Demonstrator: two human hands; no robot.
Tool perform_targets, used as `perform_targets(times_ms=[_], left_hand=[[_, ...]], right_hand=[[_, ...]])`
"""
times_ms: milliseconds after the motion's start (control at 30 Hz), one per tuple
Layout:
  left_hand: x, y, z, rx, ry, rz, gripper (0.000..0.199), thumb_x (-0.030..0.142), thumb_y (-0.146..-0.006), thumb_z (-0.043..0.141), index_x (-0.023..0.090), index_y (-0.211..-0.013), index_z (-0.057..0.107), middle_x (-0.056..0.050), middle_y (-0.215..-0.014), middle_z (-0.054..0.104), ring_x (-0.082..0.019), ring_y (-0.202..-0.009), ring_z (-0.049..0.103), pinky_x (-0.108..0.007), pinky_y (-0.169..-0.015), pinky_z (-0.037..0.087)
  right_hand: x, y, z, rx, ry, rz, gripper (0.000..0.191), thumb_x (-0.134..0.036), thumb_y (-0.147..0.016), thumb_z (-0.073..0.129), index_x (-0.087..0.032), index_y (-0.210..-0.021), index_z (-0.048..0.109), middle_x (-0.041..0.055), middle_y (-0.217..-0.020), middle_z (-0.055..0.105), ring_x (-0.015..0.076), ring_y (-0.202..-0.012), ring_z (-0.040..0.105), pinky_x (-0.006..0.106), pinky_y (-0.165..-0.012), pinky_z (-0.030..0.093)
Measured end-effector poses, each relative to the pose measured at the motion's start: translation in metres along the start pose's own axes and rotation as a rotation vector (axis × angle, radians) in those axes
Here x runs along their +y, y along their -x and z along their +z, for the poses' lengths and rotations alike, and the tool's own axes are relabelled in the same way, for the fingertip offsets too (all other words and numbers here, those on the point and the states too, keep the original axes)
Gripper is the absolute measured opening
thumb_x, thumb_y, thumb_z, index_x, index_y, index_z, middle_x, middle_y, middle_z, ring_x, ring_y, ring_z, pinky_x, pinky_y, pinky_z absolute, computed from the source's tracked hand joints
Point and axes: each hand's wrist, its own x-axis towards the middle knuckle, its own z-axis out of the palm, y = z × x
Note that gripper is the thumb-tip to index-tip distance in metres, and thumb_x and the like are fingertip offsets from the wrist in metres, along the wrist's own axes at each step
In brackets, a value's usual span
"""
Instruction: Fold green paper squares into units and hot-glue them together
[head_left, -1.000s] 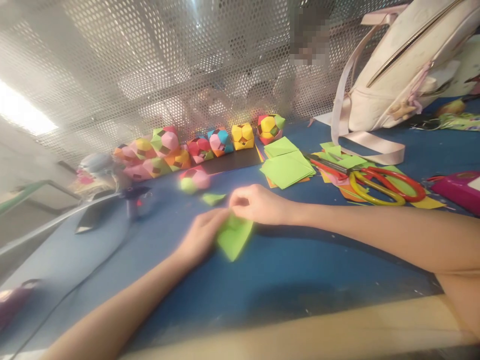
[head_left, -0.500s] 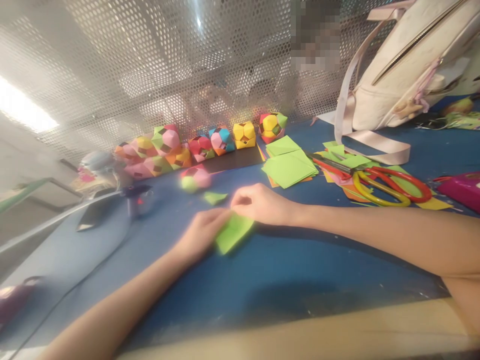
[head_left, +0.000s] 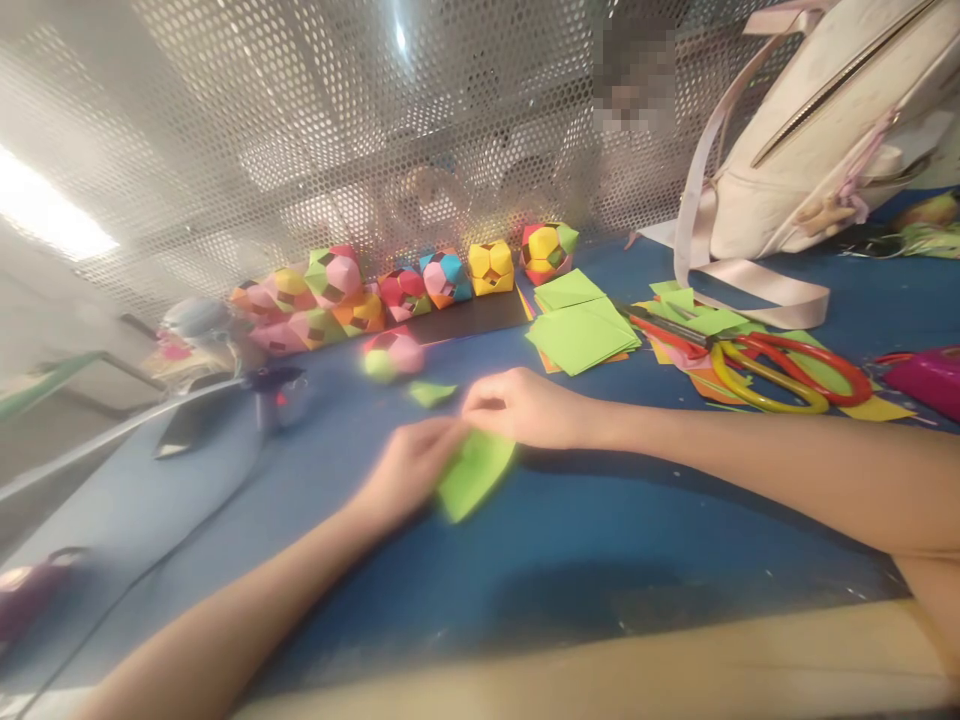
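Between my hands is a green paper square, its lower part showing and its upper edge hidden under my fingers. My left hand grips the paper's upper left side, slightly blurred. Fingers curled, my right hand pinches its upper edge. Just beyond my fingertips lies a small folded green paper piece. Behind that sits a pink and green folded paper ball. A stack of green paper squares rests past my right hand.
Several coloured paper balls line the back by a perforated metal screen. At the right are scissors on paper scraps, a pink pouch and a cream bag. A glue gun with its cord stands left, near a phone.
The green paper's lower corner has shifted slightly down and to the right in my hands. Both hands stay in nearly the same place.
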Motion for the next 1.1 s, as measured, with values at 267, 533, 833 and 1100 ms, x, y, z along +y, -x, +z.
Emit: perform_targets(times_ms=[267,533,833,1100], left_hand=[[0.010,0.001,-0.006,-0.004,-0.061,0.008,0.026,0.036,-0.079,0.054,0.016,-0.080,0.070,0.000,-0.073,0.065,-0.013,-0.065,0.054,-0.021,-0.055,0.040],[0.016,0.004,-0.008,0.103,-0.157,0.068,0.023,0.032,-0.079,0.055,0.016,-0.082,0.072,0.000,-0.071,0.066,-0.012,-0.065,0.055,-0.020,-0.056,0.040],[0.009,0.002,-0.002,0.066,-0.227,0.069,0.022,0.029,-0.080,0.055,0.015,-0.081,0.072,0.002,-0.072,0.068,-0.011,-0.061,0.054,-0.019,-0.055,0.038],[0.011,0.003,-0.008,0.002,-0.172,0.085,0.028,0.035,-0.084,0.051,0.018,-0.093,0.072,0.000,-0.085,0.071,-0.015,-0.074,0.059,-0.022,-0.066,0.044]], right_hand=[[0.011,0.003,0.007,0.205,0.392,-0.482,0.019,-0.015,-0.089,0.048,-0.013,-0.078,0.062,0.0049,-0.074,0.064,0.0144,-0.070,0.057,0.028,-0.070,0.039],[0.008,0.005,0.007,0.259,0.311,-0.494,0.016,-0.021,-0.090,0.049,-0.015,-0.082,0.062,0.0032,-0.078,0.064,0.0135,-0.075,0.058,0.026,-0.071,0.040],[0.010,0.006,0.008,0.280,0.349,-0.535,0.021,-0.020,-0.090,0.049,-0.015,-0.074,0.063,0.0023,-0.070,0.064,0.0130,-0.069,0.057,0.026,-0.070,0.039],[0.013,0.005,0.005,0.311,0.437,-0.628,0.024,-0.021,-0.092,0.044,-0.015,-0.076,0.062,0.0040,-0.070,0.063,0.0144,-0.070,0.056,0.027,-0.071,0.040]])
